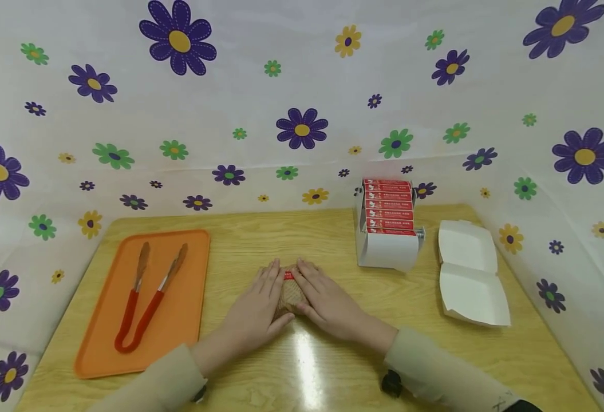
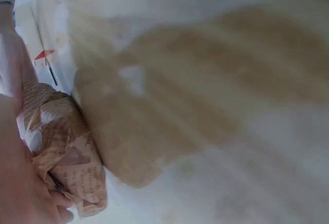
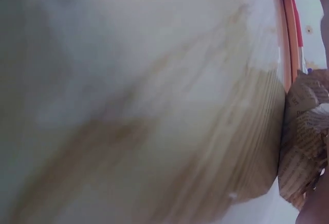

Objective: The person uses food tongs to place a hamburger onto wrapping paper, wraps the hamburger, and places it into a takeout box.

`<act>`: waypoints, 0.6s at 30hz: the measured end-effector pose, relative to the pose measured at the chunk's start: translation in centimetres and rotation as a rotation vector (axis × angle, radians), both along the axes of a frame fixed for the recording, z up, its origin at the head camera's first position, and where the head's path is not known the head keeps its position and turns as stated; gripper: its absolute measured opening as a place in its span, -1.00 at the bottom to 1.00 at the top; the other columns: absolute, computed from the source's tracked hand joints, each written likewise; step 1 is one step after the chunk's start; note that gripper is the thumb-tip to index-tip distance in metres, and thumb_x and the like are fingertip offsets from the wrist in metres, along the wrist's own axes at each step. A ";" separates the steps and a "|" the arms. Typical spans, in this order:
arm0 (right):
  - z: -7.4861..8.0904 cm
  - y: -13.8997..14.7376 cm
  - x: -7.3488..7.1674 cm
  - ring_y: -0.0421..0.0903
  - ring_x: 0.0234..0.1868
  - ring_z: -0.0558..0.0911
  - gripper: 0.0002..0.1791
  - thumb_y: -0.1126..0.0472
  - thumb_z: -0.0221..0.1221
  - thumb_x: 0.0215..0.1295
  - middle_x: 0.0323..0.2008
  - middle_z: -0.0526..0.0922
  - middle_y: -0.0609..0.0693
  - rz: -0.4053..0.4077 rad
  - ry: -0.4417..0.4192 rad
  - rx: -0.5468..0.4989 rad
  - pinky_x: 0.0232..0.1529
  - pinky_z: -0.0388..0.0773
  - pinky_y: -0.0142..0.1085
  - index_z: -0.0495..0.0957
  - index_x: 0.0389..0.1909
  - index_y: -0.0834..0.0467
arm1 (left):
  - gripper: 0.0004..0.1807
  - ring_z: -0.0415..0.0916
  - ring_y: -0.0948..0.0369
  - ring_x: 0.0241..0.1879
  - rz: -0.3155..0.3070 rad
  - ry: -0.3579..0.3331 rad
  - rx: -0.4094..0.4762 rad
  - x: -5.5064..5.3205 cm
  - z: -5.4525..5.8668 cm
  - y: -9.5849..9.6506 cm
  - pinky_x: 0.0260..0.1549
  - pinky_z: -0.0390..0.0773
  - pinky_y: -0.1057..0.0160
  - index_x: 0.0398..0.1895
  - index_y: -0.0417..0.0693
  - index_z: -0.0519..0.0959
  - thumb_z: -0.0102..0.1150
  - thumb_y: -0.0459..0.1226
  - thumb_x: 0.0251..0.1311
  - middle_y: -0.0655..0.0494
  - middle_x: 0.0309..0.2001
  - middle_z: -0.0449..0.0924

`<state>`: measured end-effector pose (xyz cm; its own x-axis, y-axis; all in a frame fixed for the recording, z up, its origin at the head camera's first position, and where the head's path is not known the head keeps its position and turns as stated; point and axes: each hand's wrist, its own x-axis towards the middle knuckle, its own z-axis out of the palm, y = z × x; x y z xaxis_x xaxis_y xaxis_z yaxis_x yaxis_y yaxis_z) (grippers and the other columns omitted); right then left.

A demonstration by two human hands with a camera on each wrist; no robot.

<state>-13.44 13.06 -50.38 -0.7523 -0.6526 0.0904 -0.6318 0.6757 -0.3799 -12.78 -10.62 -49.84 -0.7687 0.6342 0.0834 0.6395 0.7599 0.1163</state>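
between fingers (image 1: 268,280), paper-wrapped bundle (image 1: 292,294)

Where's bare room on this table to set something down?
Bare table lies beyond the wrapped package, between the orange tray and the red-labelled holder; nearer, between the left sleeve and right sleeve; and between the right sleeve and the open white box. Crowded: the center, where left hand and right hand touch the package, and the tray, holding tongs.

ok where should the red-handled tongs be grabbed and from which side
Probably by the red handles of the tongs, midway along both arms, from above and the near side. They lie on the orange tray, bend nearest, tips spread and pointing away, so both arms could be squeezed together there.
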 end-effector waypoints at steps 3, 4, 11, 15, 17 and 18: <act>-0.4 -0.5 0.1 0.16 0.75 -0.08 -0.19 -0.01 -0.06 0.71 0.71 -0.09 0.32 0.004 -0.001 -0.012 0.74 -0.01 0.13 -0.13 0.70 0.33 | -0.05 0.00 -0.18 0.69 0.009 0.013 -0.005 -0.1 -0.2 -0.2 0.68 0.10 -0.10 0.65 -0.46 0.02 -0.10 0.16 0.60 -0.41 0.67 -0.04; -0.4 -0.7 0.1 0.17 0.75 -0.08 -0.18 -0.01 -0.05 0.71 0.71 -0.11 0.32 0.007 -0.011 -0.021 0.73 -0.01 0.13 -0.14 0.70 0.35 | -0.06 0.00 -0.17 0.69 0.012 0.015 -0.001 -0.1 -0.4 -0.3 0.68 0.11 -0.10 0.65 -0.46 0.02 -0.09 0.15 0.60 -0.41 0.67 -0.02; -0.4 -1.1 0.3 0.18 0.75 -0.11 -0.15 0.03 -0.04 0.70 0.72 -0.19 0.31 0.005 -0.092 -0.063 0.74 -0.04 0.10 -0.21 0.70 0.36 | 0.01 -0.03 -0.18 0.70 -0.024 0.025 0.027 -0.1 -1.1 -1.1 0.67 0.11 -0.10 0.68 -0.40 -0.06 -0.03 0.18 0.56 -0.40 0.68 -0.07; -0.6 -1.1 0.2 0.17 0.75 -0.13 -0.15 0.02 -0.05 0.71 0.73 -0.24 0.26 0.003 -0.113 -0.067 0.74 -0.05 0.09 -0.24 0.71 0.33 | -0.01 -0.06 -0.17 0.70 -0.052 0.056 0.025 -0.2 -1.1 -1.3 0.67 0.10 -0.10 0.68 -0.42 -0.06 -0.03 0.15 0.56 -0.38 0.69 -0.08; -0.4 -1.1 0.2 0.18 0.75 -0.11 -0.15 0.01 -0.05 0.71 0.73 -0.22 0.26 0.005 -0.117 -0.080 0.73 -0.03 0.11 -0.23 0.71 0.32 | -0.02 -0.06 -0.16 0.71 -0.057 0.060 0.024 -0.3 -1.0 -1.4 0.67 0.11 -0.09 0.68 -0.42 -0.05 -0.02 0.14 0.56 -0.37 0.70 -0.08; -0.3 -1.0 0.1 0.19 0.75 -0.10 -0.15 0.00 -0.05 0.72 0.73 -0.21 0.26 0.004 -0.117 -0.089 0.73 0.00 0.12 -0.22 0.71 0.31 | -0.03 -0.05 -0.15 0.71 -0.059 0.060 0.025 -0.3 -1.0 -1.5 0.67 0.11 -0.09 0.68 -0.40 -0.04 -0.02 0.14 0.56 -0.36 0.70 -0.07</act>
